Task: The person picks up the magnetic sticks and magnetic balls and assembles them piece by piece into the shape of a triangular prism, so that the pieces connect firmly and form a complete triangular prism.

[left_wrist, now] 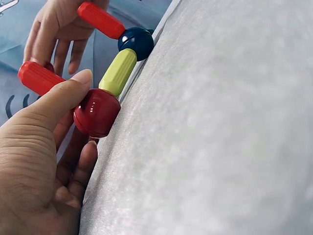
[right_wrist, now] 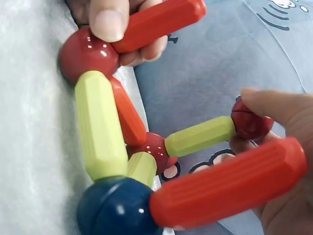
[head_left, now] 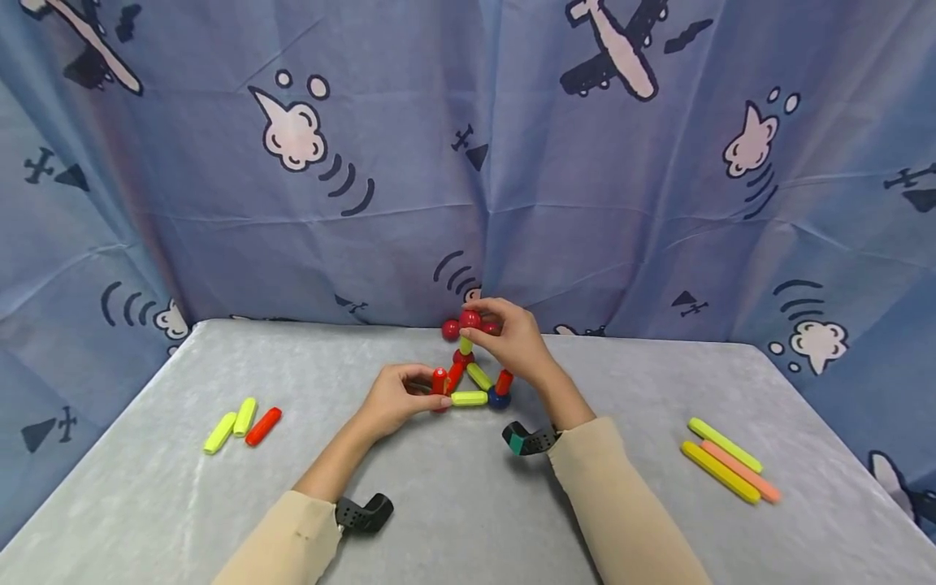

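A triangular frame of ball-and-rod building pieces stands at the table's far middle. My left hand (head_left: pixel 395 396) grips its left corner, the thumb over a red ball (left_wrist: pixel 98 115) and beside an upright red rod (left_wrist: pixel 38 78). At the back corner, another red ball (right_wrist: pixel 150 149) bears an upright yellow-green rod (right_wrist: pixel 200 136). On that rod's top sits a red ball (head_left: pixel 470 319), pinched between thumb and fingers of my right hand (head_left: pixel 515 340). The right corner is a blue ball (head_left: pixel 499 398) with an upright red rod (right_wrist: pixel 230 183). Yellow-green rods (head_left: pixel 469 398) and a red rod (head_left: pixel 455 375) link the corners.
Loose red balls (head_left: pixel 450 330) lie behind the frame near the table's back edge. Two short yellow-green rods (head_left: pixel 219 433) and a red rod (head_left: pixel 263 426) lie at left. Several longer sticks, yellow (head_left: pixel 720 472) and orange among them, lie at right. A patterned curtain (head_left: pixel 409 162) hangs behind.
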`<move>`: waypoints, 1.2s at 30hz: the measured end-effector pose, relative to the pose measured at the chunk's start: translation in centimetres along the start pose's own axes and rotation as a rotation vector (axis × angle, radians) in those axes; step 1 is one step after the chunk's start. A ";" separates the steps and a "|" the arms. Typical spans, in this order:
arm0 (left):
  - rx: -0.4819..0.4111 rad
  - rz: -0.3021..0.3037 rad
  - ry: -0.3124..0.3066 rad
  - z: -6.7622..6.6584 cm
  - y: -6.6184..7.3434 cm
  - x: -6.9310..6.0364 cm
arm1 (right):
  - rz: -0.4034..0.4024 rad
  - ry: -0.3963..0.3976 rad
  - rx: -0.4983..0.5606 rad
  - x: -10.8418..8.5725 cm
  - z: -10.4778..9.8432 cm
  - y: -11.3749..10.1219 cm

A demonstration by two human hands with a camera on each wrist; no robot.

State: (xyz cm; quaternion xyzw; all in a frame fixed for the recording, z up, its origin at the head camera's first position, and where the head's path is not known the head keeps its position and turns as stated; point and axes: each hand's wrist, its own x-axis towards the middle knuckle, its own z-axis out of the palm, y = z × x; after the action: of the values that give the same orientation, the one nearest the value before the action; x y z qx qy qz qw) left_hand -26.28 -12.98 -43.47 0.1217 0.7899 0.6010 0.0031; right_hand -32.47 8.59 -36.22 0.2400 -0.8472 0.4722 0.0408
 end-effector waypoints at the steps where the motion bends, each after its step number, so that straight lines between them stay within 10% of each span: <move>1: 0.000 0.000 0.001 0.0 0.0 0.0 | -0.002 0.002 0.029 0.1 -0.1 0.2; 8: 0.003 -0.027 0.015 0.2 0.1 -0.1 | 0.101 0.120 0.076 0.1 -0.3 3.0; 20: 0.004 -0.037 0.004 0.6 0.3 -0.1 | 0.077 -0.050 -0.202 -0.4 0.7 6.7; 26: 0.005 -0.030 0.011 0.4 0.3 -0.1 | 0.113 -0.004 -0.243 -0.4 0.6 6.5; 36: 0.016 -0.047 0.021 0.1 0.4 -0.2 | 0.044 0.016 0.005 -0.3 -3.9 1.5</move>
State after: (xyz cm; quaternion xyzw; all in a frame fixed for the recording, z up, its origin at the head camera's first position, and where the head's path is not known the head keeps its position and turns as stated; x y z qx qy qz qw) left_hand -26.03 -12.82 -43.17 0.0966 0.7973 0.5957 0.0078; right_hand -33.45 12.60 -35.34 0.2176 -0.8508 0.4769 0.0368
